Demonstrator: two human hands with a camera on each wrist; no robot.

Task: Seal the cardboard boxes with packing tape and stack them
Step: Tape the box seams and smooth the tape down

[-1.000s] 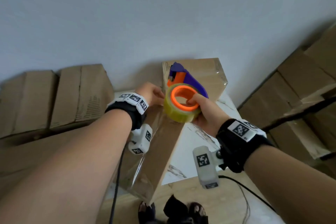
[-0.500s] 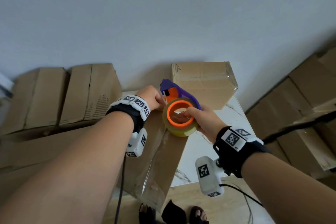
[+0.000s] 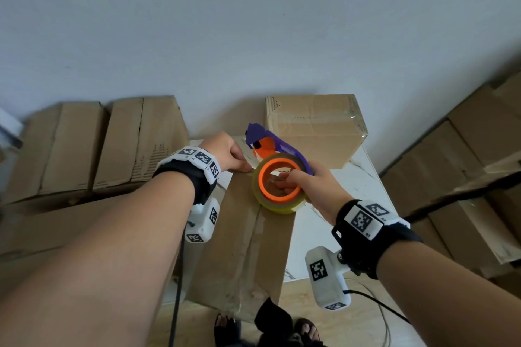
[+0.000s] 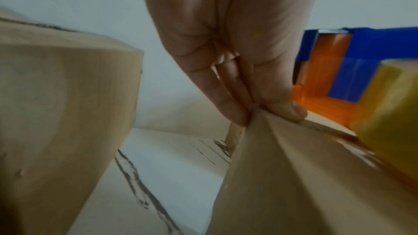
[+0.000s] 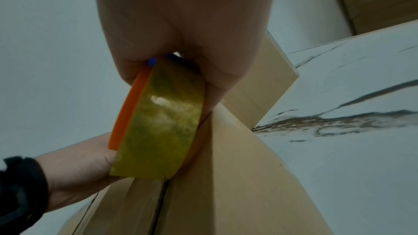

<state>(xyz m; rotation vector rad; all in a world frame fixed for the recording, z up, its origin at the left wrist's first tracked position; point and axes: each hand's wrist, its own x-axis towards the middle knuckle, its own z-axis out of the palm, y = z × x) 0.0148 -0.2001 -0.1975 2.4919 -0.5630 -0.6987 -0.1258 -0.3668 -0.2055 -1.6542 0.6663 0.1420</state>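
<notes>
The cardboard box (image 3: 248,245) under work lies lengthwise on the white marble-patterned table (image 3: 363,180), its near end jutting over the table's front edge, its 2 top flaps meeting in a seam that runs away from the person. The left hand (image 3: 227,151) grips the box's far left corner, thumb on top and fingers (image 4: 228,103) curled down over the edge, as the left wrist view shows. The right hand (image 3: 315,186) holds the tape dispenser (image 3: 270,146), a purple and orange frame carrying a yellowish roll of packing tape (image 3: 277,200) on an orange core, with fingers hooked through the core and the thumb outside the roll. The roll's lower edge touches the box top near the far end of the seam; the right wrist view shows it resting right at the seam line. A 2nd cardboard box (image 3: 315,127), glossy with tape across its top, stands at the back of the table against the pale wall (image 3: 253,22), apart from the first. More brown cartons (image 3: 98,144) are stacked to the left, and others (image 3: 473,149) to the right. The person's sandalled feet (image 3: 307,329) show below the box on a wooden floor.
</notes>
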